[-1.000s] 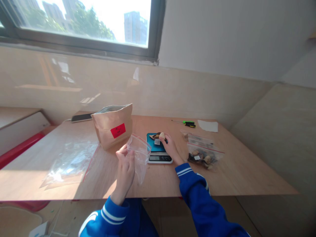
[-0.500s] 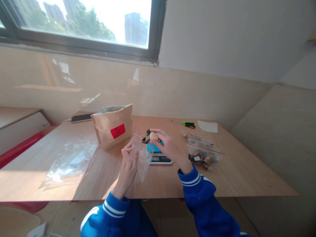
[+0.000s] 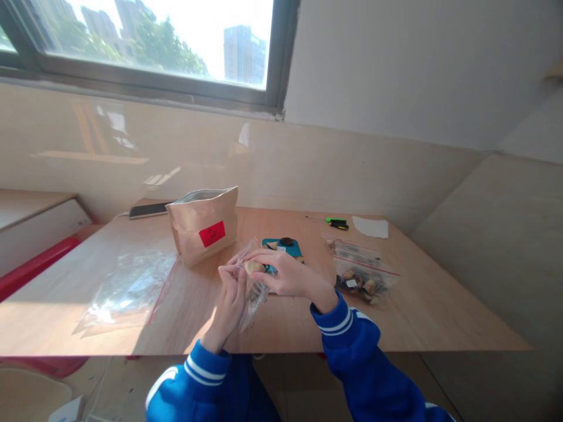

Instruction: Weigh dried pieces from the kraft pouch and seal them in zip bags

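My left hand (image 3: 231, 287) pinches the edge of a clear zip bag (image 3: 251, 313), which hangs in front of the scale. At the bag's mouth, my right hand (image 3: 284, 274) has its fingers closed on a pale dried mushroom (image 3: 255, 267). Whether that piece is fully inside the plastic, I cannot tell. Just behind the hands shows the blue top of a small digital scale (image 3: 290, 248). On it lie a dark round mushroom (image 3: 287, 241) and other pieces. My right hand hides the scale's display.
A brown paper pouch (image 3: 206, 234) with a red label stands open at left. Flat clear bags (image 3: 127, 287) lie beside it, a phone (image 3: 148, 210) behind. To the right are filled zip bags (image 3: 363, 281), screwdrivers (image 3: 336, 223) and white paper (image 3: 370, 227).
My right hand has moved left and slightly down from above the scale, carrying mushroom to the bag's mouth. More of the scale's blue top shows. My left hand stays nearly in place.
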The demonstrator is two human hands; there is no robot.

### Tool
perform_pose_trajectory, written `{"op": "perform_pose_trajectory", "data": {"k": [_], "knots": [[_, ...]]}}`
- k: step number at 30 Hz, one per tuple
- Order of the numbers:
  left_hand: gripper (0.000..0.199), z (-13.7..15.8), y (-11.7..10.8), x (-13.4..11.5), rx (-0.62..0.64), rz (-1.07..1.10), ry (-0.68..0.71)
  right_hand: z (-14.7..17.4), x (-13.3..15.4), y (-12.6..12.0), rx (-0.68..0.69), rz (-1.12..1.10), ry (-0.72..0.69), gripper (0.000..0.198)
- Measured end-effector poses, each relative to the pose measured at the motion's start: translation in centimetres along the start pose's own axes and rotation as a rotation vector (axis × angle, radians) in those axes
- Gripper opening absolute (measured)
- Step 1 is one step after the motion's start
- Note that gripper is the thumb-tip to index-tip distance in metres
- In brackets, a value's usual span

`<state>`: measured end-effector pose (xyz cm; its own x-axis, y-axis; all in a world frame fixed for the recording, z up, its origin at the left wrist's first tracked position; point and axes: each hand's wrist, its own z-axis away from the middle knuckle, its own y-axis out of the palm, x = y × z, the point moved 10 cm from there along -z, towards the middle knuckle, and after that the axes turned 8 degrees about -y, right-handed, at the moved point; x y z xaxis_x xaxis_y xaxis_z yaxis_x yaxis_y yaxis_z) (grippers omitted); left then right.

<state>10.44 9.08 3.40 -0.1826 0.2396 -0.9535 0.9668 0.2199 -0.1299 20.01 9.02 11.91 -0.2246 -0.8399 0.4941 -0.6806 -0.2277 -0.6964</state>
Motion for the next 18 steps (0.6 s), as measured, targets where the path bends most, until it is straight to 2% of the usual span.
{"op": "perform_pose_trajectory", "data": {"k": [6, 10, 12, 14, 18], "knots": [[0.028, 0.3, -0.5, 3.0, -0.096, 0.064, -0.106, 0.1, -1.2, 0.3, -0.012, -0.003, 0.067, 0.03], [0.034, 0.4, -1.3, 3.6, -0.145, 0.133, -0.124, 0.5, -2.3, -2.2, -0.172, -0.007, 0.119, 0.033], [0.037, 0.3, -1.7, 3.0, -0.169, 0.197, -0.122, 1.2, -4.6, -3.8, -0.272, 0.058, 0.184, 0.033], [0.04, 0.2, -1.9, 2.2, -0.179, 0.271, -0.123, 2.2, -8.0, -4.4, -0.308, 0.161, 0.283, 0.033], [0.046, 0.3, -1.8, 1.6, -0.157, 0.363, -0.117, 4.3, -15.3, -2.3, -0.14, 0.375, 0.544, 0.039]]}}
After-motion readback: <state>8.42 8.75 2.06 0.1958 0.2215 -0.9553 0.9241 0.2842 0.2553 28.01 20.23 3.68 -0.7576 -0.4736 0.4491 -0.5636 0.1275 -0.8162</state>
